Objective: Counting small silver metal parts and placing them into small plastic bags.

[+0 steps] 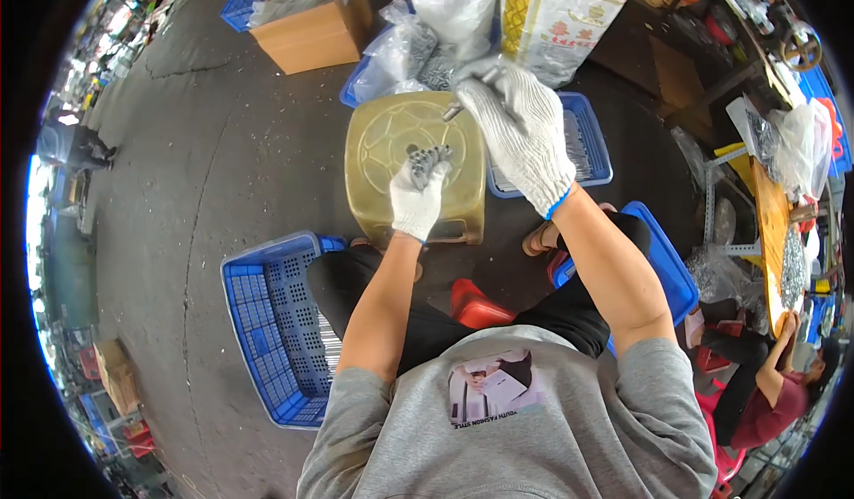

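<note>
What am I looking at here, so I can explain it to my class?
This is one wide, curved view from a camera on someone's head, looking down. No machine does the work: the wearer's left hand and right hand are in white gloves. The left is over a yellowish stool, seemingly holding small grey pieces. The right is raised and its fingers are blurred, so what it holds is unclear. Nearby are a blue crate and a cardboard box.
</note>
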`<state>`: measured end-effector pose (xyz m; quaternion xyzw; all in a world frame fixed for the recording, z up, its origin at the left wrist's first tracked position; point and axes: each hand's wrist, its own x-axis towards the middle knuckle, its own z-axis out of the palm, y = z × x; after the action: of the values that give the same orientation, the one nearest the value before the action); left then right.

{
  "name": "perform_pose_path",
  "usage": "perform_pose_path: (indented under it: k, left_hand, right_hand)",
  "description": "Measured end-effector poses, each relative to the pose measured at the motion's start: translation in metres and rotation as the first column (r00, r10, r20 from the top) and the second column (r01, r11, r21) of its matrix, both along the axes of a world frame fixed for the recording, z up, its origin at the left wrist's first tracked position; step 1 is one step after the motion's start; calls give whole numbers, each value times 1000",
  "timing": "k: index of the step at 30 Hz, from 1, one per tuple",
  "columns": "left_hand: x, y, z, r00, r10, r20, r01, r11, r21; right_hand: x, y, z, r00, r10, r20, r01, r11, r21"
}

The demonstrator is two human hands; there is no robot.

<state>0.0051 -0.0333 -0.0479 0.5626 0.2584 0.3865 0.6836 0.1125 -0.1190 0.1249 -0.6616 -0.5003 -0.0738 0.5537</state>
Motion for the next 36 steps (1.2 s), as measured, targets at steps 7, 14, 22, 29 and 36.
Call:
perform_pose_path:
  k: [7,14,22,29,36]
  left_hand:
    - [2,6,-1,970,67,-234,37,910,414]
    - [4,5,-5,929,148,-339,57,848,527]
    - [8,4,15,952,39,-303,166,766,621]
    - [8,4,15,944,33,-328,139,863,486]
    - [6,5,18,929,81,-360,188,734,652]
  right_hand:
    - [11,-9,-81,981,26,-190,-99,919,-382]
    - [4,-10,-110,939,68,-336,-153,961,-232]
    - [46,-83,-83,929,-223,-295,280,946,165]
    - [104,-291,-63,615,-666,-422,683,718,-137]
    - [110,-339,-114,536,-643,-547,710,694,-120]
